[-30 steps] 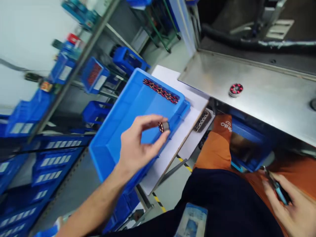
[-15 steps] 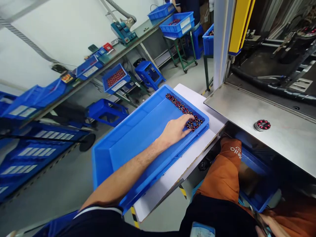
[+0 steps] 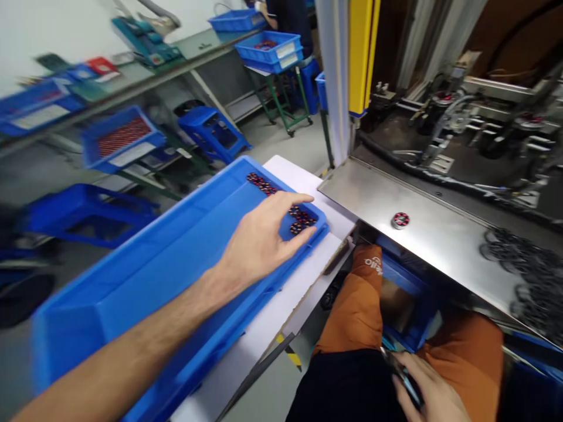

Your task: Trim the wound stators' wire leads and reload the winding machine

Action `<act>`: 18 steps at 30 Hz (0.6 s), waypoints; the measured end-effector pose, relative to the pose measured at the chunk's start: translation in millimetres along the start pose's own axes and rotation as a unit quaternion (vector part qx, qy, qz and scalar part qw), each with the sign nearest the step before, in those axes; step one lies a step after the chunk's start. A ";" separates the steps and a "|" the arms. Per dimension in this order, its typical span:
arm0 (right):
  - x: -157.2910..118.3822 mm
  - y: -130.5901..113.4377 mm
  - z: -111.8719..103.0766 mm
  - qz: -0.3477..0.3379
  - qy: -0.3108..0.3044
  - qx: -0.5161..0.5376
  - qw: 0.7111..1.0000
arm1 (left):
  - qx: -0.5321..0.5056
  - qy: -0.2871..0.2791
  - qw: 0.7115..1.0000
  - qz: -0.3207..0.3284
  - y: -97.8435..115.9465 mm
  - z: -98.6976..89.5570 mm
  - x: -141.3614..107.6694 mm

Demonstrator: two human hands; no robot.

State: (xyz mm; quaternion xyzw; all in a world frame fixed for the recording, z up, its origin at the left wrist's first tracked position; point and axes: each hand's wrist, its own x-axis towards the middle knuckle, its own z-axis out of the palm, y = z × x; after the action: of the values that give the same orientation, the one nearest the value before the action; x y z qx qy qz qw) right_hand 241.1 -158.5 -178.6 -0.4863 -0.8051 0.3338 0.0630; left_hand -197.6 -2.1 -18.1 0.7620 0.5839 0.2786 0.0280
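Note:
Over the right end of a blue plastic tray (image 3: 145,258), my left hand (image 3: 264,231) reaches out with thumb and fingers apart, nothing between them. Beyond the fingertips, several small round wound cores like motor stators (image 3: 301,221), red, black and copper-coloured, line the tray's end wall; the hand covers part of the row. Down by my lap, my right hand (image 3: 424,381) is closed around a slim, shiny hand tool (image 3: 410,382), whose exact kind is hidden. One similar round core with a silvery side (image 3: 400,220) stands alone on the metal ledge (image 3: 369,202), away from both hands.
A heap of black rings (image 3: 528,269) lies on the ledge's right side. Behind it is a machine (image 3: 475,129) with a yellow upright guard (image 3: 364,58). The tray rests on a white board (image 3: 281,310). Stools, bins and a workbench stand farther left; a person (image 3: 290,23) is at the back.
My left hand has lifted off the cores, and its fingers have spread apart. The view has swung right, bringing the black rings into sight. My right hand still grips the tool.

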 end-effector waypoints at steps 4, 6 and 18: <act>4.0 -25.2 -15.0 0.013 -0.013 0.037 0.999 | -0.037 -0.025 0.990 0.137 53.6 28.6 52.1; -1.9 -30.1 -14.9 0.017 0.012 0.041 0.999 | -0.038 -0.064 0.982 0.175 72.6 58.1 74.5; -59.2 -9.8 -11.0 0.144 0.135 0.141 0.970 | -0.045 -0.128 0.981 0.136 102.2 111.6 100.9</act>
State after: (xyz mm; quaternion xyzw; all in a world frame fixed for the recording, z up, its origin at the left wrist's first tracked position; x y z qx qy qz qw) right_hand 269.3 -205.1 -151.0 -0.6236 -0.6555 0.3809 0.1910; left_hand -40.8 88.5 -35.1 0.8618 0.4529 0.2058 0.0989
